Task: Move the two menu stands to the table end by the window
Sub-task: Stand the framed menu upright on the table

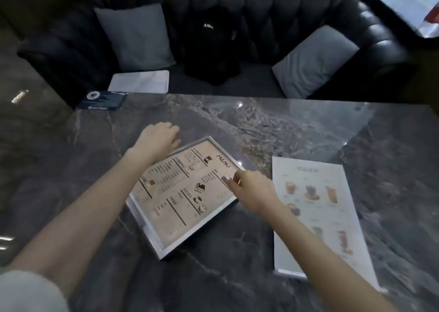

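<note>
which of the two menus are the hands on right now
The framed menu, headed MENU: left hand at its far corner, right hand on its right edge. The white drinks menu lies untouched.

— What lies beyond the worktop?
— A dark tufted leather sofa, running along its far edge and turning a corner at the right. The worktop itself is grey marble, glossy, with pale veins.
— Anything on the seat?
— Two grey cushions: the left cushion leans on the backrest, the right cushion tilts against the corner. Between them sits a black backpack with small white lettering, too blurred to read. A pale rectangular tray lies flat on the seat below the left cushion.
— And on the worktop's far left corner?
— A dark blue card with a round white emblem.
— Top right?
— A bright window.
</note>
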Demonstrator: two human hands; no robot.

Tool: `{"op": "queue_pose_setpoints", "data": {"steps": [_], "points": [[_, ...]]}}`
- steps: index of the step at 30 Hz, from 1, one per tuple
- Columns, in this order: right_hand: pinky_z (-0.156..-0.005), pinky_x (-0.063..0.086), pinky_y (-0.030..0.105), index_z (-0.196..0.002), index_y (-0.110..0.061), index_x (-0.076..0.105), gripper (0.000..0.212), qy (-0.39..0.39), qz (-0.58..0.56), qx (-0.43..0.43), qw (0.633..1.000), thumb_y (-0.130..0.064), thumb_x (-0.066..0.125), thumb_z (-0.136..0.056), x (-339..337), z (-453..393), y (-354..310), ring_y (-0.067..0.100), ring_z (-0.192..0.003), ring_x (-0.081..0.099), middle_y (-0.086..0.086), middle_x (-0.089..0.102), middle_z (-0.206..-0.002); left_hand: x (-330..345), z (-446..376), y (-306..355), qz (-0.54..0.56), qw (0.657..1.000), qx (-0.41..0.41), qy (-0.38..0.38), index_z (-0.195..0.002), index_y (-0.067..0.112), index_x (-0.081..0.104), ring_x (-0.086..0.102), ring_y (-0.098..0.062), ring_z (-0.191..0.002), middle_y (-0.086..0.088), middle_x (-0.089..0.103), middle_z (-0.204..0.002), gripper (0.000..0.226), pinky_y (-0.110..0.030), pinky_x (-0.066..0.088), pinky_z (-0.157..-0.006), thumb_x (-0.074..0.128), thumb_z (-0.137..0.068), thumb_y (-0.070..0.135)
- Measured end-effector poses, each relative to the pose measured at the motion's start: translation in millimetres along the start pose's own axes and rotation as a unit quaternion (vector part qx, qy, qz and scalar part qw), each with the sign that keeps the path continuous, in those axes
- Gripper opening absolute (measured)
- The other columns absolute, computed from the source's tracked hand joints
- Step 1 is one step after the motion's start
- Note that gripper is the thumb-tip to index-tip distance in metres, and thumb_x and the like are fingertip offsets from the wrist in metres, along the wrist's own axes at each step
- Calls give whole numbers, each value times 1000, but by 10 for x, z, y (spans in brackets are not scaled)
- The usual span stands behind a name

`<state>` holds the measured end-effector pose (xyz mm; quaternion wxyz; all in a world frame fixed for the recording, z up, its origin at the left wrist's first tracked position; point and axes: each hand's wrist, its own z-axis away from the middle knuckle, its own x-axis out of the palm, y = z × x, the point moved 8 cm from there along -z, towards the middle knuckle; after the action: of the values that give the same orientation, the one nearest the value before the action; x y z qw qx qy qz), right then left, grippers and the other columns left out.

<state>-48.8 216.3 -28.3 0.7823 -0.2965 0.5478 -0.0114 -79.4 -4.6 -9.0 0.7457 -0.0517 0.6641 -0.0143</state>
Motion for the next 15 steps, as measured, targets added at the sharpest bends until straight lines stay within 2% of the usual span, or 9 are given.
{"op": "queue_pose_setpoints", "data": {"steps": [2, 4, 6, 7, 10, 11, 13, 15], "points": [[-51, 32, 33, -66, -11, 45, 35, 62, -86, 36, 994, -33, 41, -93, 135, 72, 94, 30, -67, 53, 5, 57, -65, 111, 20, -19, -11, 1000, 2, 24, -112, 1, 55, 54, -37, -104, -19, 58, -111, 34, -46, 43, -80, 51, -89, 26], [-55, 36, 31, -76, -15, 46, 20, 109, -206, 88, 968, -27, 44, -92, 383, 210, 223, 23, -71, 57, 3, 61, -75, 308, 86, -30, -8, 999, 0, 33, -117, 1, 53, 51, -36, -110, -19, 56, -119, 38, -47, 42, -85, 53, -88, 26], [-59, 39, 22, -88, -17, 47, 9, 133, -307, 144, 931, -26, 47, -90, 619, 296, 342, 19, -81, 58, 3, 61, -89, 486, 119, -70, 17, 999, -15, 29, -124, 3, 48, 46, -33, -120, -16, 51, -130, 42, -46, 38, -94, 50, -90, 28], [-60, 39, 15, -93, -18, 46, 10, 141, -350, 170, 910, -26, 50, -89, 712, 319, 390, 17, -84, 56, 3, 59, -95, 553, 125, -96, 27, 999, -23, 27, -128, 4, 46, 43, -31, -125, -15, 48, -135, 45, -46, 36, -97, 48, -91, 30], [-63, 42, 11, -102, -18, 38, 24, 119, -455, 248, 847, -25, 56, -88, 985, 374, 445, 9, -84, 52, -2, 54, -95, 739, 150, -208, 57, 997, -61, 3, -135, 6, 37, 34, -29, -132, -14, 39, -144, 53, -47, 29, -104, 44, -92, 37], [-69, 43, 14, -104, -18, 37, 26, 100, -492, 270, 822, -26, 56, -88, 1094, 382, 448, 9, -86, 53, -5, 54, -93, 804, 166, -248, 70, 994, -81, -16, -137, 6, 35, 32, -29, -134, -14, 36, -146, 56, -47, 27, -106, 42, -92, 38], [-84, 50, 30, -108, -17, 40, 26, 68, -546, 304, 778, -26, 55, -88, 1257, 368, 442, 17, -93, 58, -4, 57, -93, 903, 182, -314, 92, 988, -116, -48, -138, 6, 31, 30, -30, -135, -14, 34, -147, 59, -47, 27, -107, 40, -92, 42], [-88, 52, 39, -111, -10, 45, 26, 50, -574, 311, 756, -22, 52, -90, 1310, 315, 423, 24, -99, 61, 2, 62, -96, 942, 176, -344, 88, 986, -127, -70, -137, 7, 33, 38, -32, -130, -16, 42, -142, 59, -47, 33, -101, 37, -92, 45]]}}
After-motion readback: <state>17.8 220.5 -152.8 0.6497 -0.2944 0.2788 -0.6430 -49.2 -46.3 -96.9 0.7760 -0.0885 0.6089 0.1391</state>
